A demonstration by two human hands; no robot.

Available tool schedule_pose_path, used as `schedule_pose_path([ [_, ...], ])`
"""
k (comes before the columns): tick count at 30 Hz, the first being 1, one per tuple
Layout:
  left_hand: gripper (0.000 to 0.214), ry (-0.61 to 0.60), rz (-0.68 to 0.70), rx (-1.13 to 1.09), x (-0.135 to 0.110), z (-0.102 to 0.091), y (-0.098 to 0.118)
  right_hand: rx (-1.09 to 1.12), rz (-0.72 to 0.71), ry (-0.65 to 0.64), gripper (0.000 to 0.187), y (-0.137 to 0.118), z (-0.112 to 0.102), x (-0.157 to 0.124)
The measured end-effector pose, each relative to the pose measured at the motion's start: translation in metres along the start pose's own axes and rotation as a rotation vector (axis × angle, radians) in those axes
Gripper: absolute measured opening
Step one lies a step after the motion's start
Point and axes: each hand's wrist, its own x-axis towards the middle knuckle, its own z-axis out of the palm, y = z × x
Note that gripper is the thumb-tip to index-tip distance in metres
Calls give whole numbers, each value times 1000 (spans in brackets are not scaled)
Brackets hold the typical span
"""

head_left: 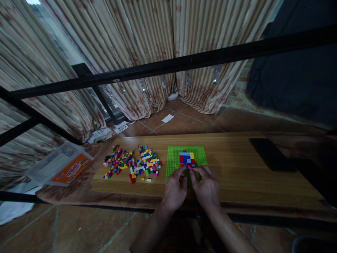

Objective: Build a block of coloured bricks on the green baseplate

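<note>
A green studded baseplate (172,154) lies on the wooden board, with a block of red, blue, light blue and yellow bricks (186,158) built on it. At the near edge of that block, a small purple-pink brick (189,167) sits between the fingertips of both hands. My left hand (175,188) is closed in a pinch at the brick's left side. From the right, my right hand (206,184) pinches at the same brick, thumb and forefinger together. My fingers hide the near part of the baseplate. Whether the brick is pressed onto the studs, I cannot tell.
Left of the baseplate, loose coloured bricks lie in two heaps (118,161) (147,161) on the wooden board (231,158). A clear plastic box (52,163) with an orange label stands farther left. A dark flat object (271,154) lies at the right. A black rail (147,70) crosses behind.
</note>
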Motion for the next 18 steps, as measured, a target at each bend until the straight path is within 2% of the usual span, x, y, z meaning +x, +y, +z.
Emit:
schedule_pose_path([
  [7, 41, 30, -74, 39, 6, -8, -8, -65, -151, 6, 21, 1, -4, 19],
  [12, 39, 67, -75, 51, 13, -12, -9, -109, -142, 4, 22, -4, -4, 37],
  [18, 40, 71, -121, 48, 14, -14, -15, -85, -129, -20, 21, -7, 7, 29],
])
